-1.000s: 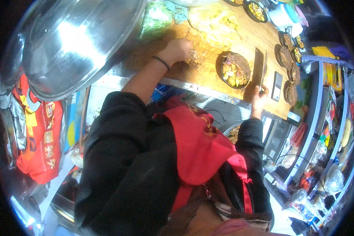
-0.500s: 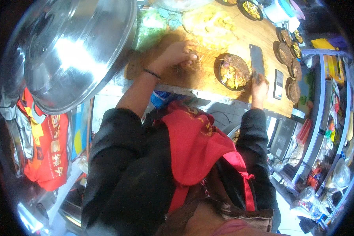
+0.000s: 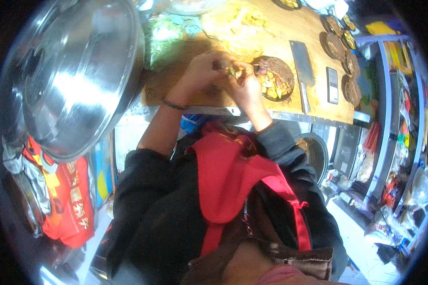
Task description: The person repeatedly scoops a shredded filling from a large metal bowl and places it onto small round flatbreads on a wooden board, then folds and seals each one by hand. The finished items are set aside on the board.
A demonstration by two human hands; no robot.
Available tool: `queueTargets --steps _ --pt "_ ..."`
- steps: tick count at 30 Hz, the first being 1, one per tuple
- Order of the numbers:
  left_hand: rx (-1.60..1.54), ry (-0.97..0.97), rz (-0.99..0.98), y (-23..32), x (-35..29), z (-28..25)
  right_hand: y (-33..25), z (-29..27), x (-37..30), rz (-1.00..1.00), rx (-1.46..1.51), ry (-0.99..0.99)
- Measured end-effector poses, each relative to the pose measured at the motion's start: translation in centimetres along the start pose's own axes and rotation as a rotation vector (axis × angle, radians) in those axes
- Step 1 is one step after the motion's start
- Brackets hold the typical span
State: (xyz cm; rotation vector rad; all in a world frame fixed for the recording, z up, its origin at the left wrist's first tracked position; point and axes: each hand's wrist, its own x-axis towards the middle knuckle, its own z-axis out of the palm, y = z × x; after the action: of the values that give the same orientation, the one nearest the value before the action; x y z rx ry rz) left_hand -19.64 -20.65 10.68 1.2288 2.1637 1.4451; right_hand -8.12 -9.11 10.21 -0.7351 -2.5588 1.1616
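Food bits (image 3: 234, 71): blurred, perhaps vegetable, were left of the nearest bowl (image 3: 277, 99).
Fingers (image 3: 247, 71): left hand (image 3: 205, 70) and right hand (image 3: 248, 88) pinched bits.
Bowl: already filled; bits were outside.

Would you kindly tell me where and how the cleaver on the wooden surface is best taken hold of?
I'd grip the cleaver by its handle, bringing the right hand in from the person's side, probably wrapping from above. It lies flat on the wooden surface, its slim handle pointing toward the near edge and its broad blade pointing away.
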Motion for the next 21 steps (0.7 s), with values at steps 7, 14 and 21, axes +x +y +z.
queueTargets --steps 7,14,21 --pt "0.261 -0.06 -0.042 3.0 0.7 1.5 1.7 -4.3 -2.5 -0.011 -0.037 0.128" --pt "-0.081 -0.099 0.093 0.9 3.6 7.9 4.8 -9.3 -2.2 0.03 -0.138 0.289" --pt "-0.383 0.001 -0.132 -0.6 5.9 12.2 9.4 -11.5 0.7 0.142 -0.139 0.287"
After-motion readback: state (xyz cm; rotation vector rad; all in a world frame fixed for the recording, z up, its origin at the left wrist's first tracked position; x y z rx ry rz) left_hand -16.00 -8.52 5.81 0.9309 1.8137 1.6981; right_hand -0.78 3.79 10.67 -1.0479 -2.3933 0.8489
